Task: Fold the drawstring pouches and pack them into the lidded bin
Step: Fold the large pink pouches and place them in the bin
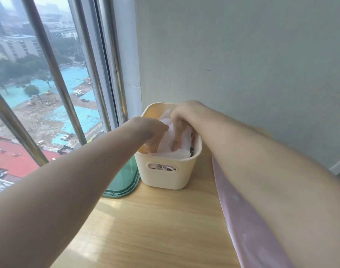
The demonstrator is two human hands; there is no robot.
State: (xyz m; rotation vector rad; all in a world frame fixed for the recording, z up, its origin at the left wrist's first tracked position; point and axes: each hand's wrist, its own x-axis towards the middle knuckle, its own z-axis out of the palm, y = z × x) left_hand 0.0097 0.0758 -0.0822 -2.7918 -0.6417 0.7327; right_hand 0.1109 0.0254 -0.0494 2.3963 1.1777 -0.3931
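A cream plastic bin (166, 178) with a handle slot stands on the wooden table by the wall corner. White fabric pouches (176, 152) lie bunched inside it, and more fabric shows through the slot. My left hand (150, 130) reaches over the bin's left rim, fingers curled down onto the white fabric. My right hand (181, 118) reaches in from above, its fingers pushed down into the pouches. Fabric hides the fingertips of both hands.
A green lid (124, 184) leans against the window just left of the bin. A pinkish cloth (240, 219) lies along the table's right side under my right forearm. Wooden table (155, 229) stretches toward me; wall behind, window with metal bars to the left.
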